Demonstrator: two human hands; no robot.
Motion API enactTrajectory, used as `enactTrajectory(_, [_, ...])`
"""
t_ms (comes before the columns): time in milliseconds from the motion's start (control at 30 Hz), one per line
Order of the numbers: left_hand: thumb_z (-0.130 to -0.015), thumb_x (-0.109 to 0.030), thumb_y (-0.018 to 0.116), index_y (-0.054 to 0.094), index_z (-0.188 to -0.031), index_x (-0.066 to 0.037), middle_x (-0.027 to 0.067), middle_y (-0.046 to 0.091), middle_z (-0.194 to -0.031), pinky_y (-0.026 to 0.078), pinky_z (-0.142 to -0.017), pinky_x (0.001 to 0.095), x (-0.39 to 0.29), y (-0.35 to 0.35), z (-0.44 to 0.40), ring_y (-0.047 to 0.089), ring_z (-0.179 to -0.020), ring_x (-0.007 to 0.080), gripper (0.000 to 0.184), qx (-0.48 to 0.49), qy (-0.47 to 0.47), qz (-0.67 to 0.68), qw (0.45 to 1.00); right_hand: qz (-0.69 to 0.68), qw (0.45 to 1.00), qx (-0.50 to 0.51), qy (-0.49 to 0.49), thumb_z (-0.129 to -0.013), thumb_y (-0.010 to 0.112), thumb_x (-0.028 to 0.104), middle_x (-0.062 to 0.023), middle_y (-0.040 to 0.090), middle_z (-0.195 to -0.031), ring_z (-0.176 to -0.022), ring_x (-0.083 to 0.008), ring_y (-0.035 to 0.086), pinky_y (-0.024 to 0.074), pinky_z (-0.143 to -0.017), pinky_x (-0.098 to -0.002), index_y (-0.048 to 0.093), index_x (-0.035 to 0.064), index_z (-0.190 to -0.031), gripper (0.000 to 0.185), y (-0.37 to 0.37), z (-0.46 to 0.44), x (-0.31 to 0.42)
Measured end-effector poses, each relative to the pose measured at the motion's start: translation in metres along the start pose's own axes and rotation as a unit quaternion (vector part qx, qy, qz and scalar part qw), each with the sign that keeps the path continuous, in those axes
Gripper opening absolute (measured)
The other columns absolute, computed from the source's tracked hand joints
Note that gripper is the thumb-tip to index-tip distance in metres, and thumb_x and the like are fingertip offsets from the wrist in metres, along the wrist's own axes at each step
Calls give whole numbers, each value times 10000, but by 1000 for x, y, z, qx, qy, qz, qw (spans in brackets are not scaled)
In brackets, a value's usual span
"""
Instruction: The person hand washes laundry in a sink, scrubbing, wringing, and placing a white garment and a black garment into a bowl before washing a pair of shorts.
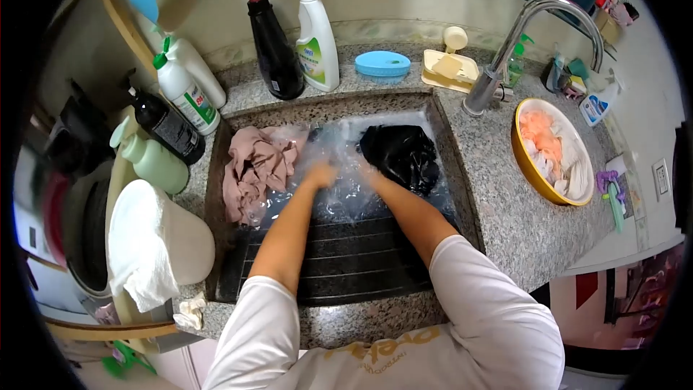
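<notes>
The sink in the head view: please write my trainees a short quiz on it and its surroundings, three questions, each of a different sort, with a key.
1. Multiple choice: on which side of the sink does the black bundle lie?
A) left
B) right
C) centre

2. True or false: the yellow-sided basin with cloths in it stands on the counter, to the right of the tap.

3. Fill in the missing words: the pink cloth lies nearer to the person's ____ ____.

Key: 1) B; 2) true; 3) left hand.
</notes>
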State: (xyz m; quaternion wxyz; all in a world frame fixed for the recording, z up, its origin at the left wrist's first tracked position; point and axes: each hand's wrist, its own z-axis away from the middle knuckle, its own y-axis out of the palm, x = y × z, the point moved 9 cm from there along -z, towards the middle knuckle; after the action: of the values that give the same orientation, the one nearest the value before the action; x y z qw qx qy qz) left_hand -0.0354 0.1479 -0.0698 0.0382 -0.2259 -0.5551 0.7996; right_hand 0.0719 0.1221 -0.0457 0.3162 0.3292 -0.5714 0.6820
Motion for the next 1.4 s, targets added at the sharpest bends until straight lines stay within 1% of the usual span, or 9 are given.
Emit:
enactTrajectory(67, [-762,-494,515,416,-1241,-89,156,399,-1288,290,-970,414,32,1,1,395,-1169,302,635,-77,-92,440,890,-107,990,-12,90,-638,664,180,-152,560,-1037,-903,-274,554,426,-828,-346,296,63,-1308,773,-17,-6,10])
enactTrajectory(200, [-774,-574,472,248,-1329,-98,120,301,-1340,358,-851,562,-39,-64,68,330,-1197,319,765,28,-172,722,670,-100,994,-32,-42,-621,611,74,-152,596,-973,-898,-236,569,439,-783,-305,565,12,-1038,424,-59,-6,87])
enactTrajectory(400, [-799,-431,489,395,-1189,-108,92,432,-1190,412,-802,484,-22,-80,37,416,-1087,268,515,-26,106,802,587,94,858,-96,-495,-513,656,151,-52,514,-860,-835,-250,481,422,-687,-369,614,136,-832,322,-50,133,237])
enactTrajectory(633, [-799,-304,521,529,-1013,-111,70,530,-1033,430,-829,337,-30,-73,13,510,-954,202,288,-59,214,816,533,90,882,-259,-382,-553,622,260,-63,547,-836,-766,-272,545,455,-637,-381,617,133,-851,324,-77,61,173])
enactTrajectory(733, [-803,-268,517,533,-1016,-100,81,565,-980,456,-794,324,-44,-67,52,549,-876,181,272,19,-66,812,579,128,904,-300,-278,-624,590,246,-91,573,-923,-814,-286,570,475,-687,-385,597,128,-943,341,-112,28,120])
enactTrajectory(867, [-809,-275,524,385,-1196,-45,114,517,-1100,482,-699,346,-20,-97,64,552,-912,247,471,-56,-65,590,803,289,921,-190,-180,-642,585,240,-104,559,-962,-830,-279,566,478,-690,-379,558,131,-1019,393,-120,19,83])
enactTrajectory(1000, [-758,-374,581,195,-1349,-151,264,247,-1325,311,-949,430,3,-88,57,294,-1205,399,741,-193,-154,214,945,352,888,-104,-278,-597,632,264,-110,467,-1111,-1035,-280,454,381,-830,-496,538,130,-1019,453,-84,30,88])
enactTrajectory(1267, [-794,-372,462,239,-1342,-272,76,50,-1434,282,-966,490,-9,-23,35,146,-1276,363,599,-86,-128,-65,986,367,896,11,-250,-642,638,416,-148,243,-1364,-1153,-401,361,305,-881,-587,255,296,-1322,789,-11,9,40])
enactTrajectory(1400, [-796,-344,475,308,-1318,-149,175,329,-1327,309,-966,418,2,-9,12,321,-1200,365,582,-97,-47,-75,991,322,929,120,-140,-702,596,462,-130,161,-1393,-1178,-376,347,285,-955,-518,251,252,-1321,739,7,-17,16])
